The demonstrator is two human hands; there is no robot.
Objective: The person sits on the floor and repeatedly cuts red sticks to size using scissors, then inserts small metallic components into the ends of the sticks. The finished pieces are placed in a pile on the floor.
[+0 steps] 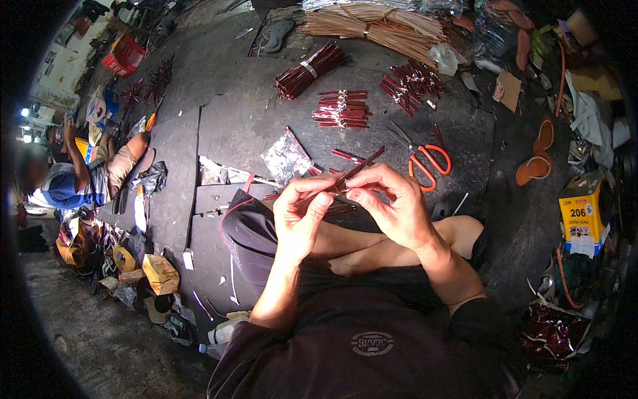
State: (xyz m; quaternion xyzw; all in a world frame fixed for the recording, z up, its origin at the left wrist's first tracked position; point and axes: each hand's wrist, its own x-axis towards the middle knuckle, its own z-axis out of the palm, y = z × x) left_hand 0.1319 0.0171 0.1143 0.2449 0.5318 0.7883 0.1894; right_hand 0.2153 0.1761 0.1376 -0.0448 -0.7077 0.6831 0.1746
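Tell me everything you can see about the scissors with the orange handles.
The scissors lie on the dark work surface, beyond the right hand and a little to its right, untouched by either hand. Two plastic-looking orange loop handles, spread apart, form the near end; the dark, metal-looking blades point away and leftward, seemingly slightly parted.

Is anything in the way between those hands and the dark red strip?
Nothing I can see. The left hand pinches the dark red strip, and the right hand is right up against it. Tiny details between them are too small to tell.
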